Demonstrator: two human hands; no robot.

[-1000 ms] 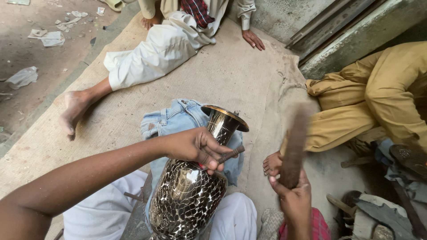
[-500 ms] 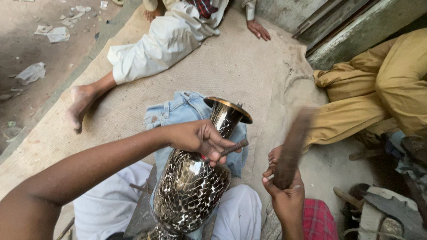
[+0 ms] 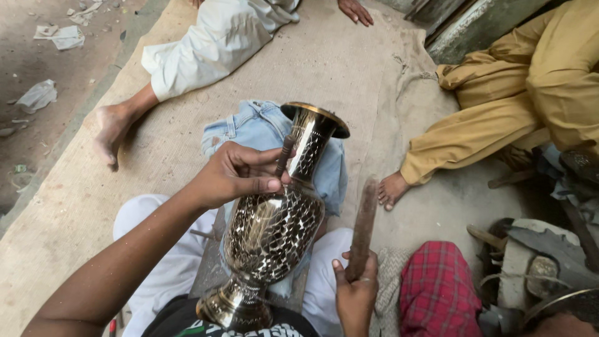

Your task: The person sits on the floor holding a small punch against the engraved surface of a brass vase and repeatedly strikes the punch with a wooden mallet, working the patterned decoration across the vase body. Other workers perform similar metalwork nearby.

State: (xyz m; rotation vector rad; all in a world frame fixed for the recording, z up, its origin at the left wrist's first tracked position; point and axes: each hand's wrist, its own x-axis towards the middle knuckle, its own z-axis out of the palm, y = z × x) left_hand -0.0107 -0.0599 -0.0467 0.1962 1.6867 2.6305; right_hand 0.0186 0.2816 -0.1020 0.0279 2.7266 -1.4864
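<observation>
I take the brass vase (image 3: 274, 224) as my landmark: it lies tilted across my lap, its foot toward my chest and its flared mouth pointing away and to the right, the body covered in a hammered, scale-like pattern.

My left hand (image 3: 234, 175) sits on the upper left of the vase, at the shoulder where the neck begins. Its fingers (image 3: 262, 185) are closed around a thin punch (image 3: 284, 155), which stands against the neck of the vase, tip down on the metal.

My right hand (image 3: 355, 290) is just right of the vase's lower body, apart from it. Its fingers are wrapped tight around the lower end of a dark wooden stick (image 3: 364, 218), held nearly upright and rising beside the vase's belly without touching it.

Under and behind the neck of the vase lies a folded piece of blue denim (image 3: 249, 128), on a tan mat (image 3: 349, 68) covering the floor.

Beyond the vase's mouth, a person in white trousers (image 3: 212, 43) sits with a bare foot (image 3: 112, 131) off to the vase's left. To the right of the vase sits a person in mustard-yellow clothes (image 3: 524, 93), one bare foot (image 3: 392, 189) near my stick. A red checked cloth (image 3: 437, 287) lies right of my right hand.
</observation>
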